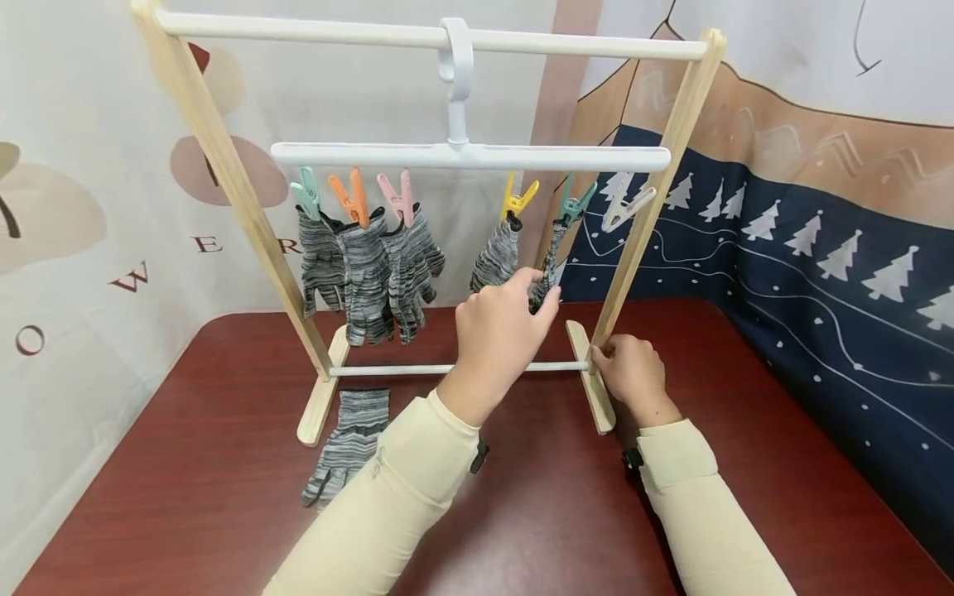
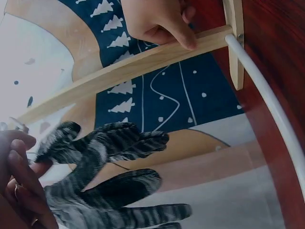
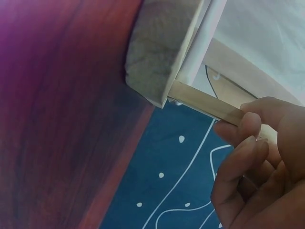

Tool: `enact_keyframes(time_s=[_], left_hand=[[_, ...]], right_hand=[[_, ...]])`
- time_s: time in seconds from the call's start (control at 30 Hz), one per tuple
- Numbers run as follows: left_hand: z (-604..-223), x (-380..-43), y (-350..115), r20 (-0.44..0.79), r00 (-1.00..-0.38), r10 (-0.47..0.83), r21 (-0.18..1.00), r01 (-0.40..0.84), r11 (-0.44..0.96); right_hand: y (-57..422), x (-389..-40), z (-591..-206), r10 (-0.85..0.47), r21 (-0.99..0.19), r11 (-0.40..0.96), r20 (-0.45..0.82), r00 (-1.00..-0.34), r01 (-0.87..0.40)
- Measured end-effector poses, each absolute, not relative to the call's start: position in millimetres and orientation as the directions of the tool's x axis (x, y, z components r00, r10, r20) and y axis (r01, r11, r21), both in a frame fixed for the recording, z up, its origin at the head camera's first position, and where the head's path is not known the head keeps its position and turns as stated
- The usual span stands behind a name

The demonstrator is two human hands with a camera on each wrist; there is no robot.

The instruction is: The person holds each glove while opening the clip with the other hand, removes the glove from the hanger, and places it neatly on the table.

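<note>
My left hand (image 1: 499,331) is raised at a grey striped knit glove (image 1: 552,252), its thumb and forefinger on either side of the fabric. A teal clothespin (image 1: 574,203) holds that glove at its top; in the left wrist view the glove (image 2: 116,143) hangs beside my fingers. Just left of it, another glove (image 1: 497,257) hangs from a yellow clothespin (image 1: 517,197). My right hand (image 1: 633,377) pinches the right wooden post (image 1: 648,207) of the rack low down, near its foot; the right wrist view shows thumb and fingers around the post (image 3: 214,105).
A white hanger (image 1: 373,155) hooks over the rack's top bar (image 1: 313,31). Several gloves (image 1: 365,281) hang at its left from mint, orange and pink clothespins. A white clothespin (image 1: 628,207) hangs at the right end. One glove (image 1: 350,443) lies on the red-brown table (image 1: 186,497).
</note>
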State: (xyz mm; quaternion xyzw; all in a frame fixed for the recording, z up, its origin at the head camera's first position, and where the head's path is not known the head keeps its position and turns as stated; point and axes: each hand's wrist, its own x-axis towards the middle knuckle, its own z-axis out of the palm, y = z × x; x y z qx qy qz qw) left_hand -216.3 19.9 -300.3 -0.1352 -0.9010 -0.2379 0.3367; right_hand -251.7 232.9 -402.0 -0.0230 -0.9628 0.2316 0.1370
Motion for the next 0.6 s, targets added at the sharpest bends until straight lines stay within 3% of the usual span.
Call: enact_keyframes(time_s=[0.2,0.6], left_hand=[[-305.8,-216.5,10.9,0.664,-0.744,0.069,0.427,0.453,0.783],[-307.0,-185.2,-17.7,0.661,-0.746,0.085,0.559,0.564,0.607]], right_hand=[[231.3,-250.4,-404.1,0.112,-0.459,0.888,0.255,-0.961,-0.018],[231.3,-251.0,-402.1,0.114,-0.442,0.897,0.256,-0.960,-0.011]])
